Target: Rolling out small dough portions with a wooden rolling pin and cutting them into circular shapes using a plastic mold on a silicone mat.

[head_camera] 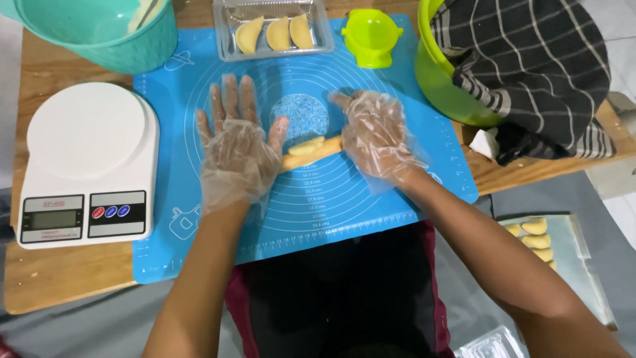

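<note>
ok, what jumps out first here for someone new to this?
The two hands in clear plastic gloves, left hand and right hand, pressed flat on a wooden rolling pin over pale dough, mid-table on a bright blue mat. Then the white kitchen scale at far left.

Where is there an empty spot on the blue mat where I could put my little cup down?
The blue mat is bare along its near edge, between the white scale and the right corner. A small patch lies between the clear tray and the left hand. The middle is crowded: both hands, right hand too, press the rolling pin over dough.
</note>
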